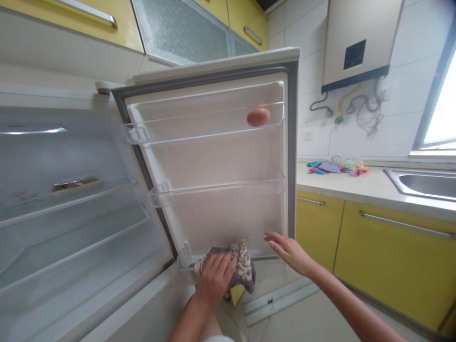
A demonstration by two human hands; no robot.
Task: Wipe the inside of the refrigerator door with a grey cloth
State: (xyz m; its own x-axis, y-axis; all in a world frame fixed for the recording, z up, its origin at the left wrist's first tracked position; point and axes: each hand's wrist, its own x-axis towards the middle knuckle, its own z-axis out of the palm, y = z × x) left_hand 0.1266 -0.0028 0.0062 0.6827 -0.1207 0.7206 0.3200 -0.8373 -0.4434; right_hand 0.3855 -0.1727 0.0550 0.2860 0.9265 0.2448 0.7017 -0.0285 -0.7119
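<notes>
The white fridge door (213, 161) stands wide open, with clear shelves on its inner side. At its bottom shelf (188, 268), my left hand (216, 274) is closed on a patterned grey and cream cloth (245, 266), which hangs over the shelf edge. To the right, my right hand (289, 251) reaches toward the door's lower right part, fingers stretched out and holding nothing. A brown egg (258, 117) lies in the top door shelf at the right.
The fridge interior (71, 247) at the left has glass shelves and a small tray of food (75, 184). Beyond the door are a counter (374, 187) with colourful cloths (329, 167), a steel sink (427, 183) and yellow cabinets (395, 251). A water heater (359, 42) hangs above.
</notes>
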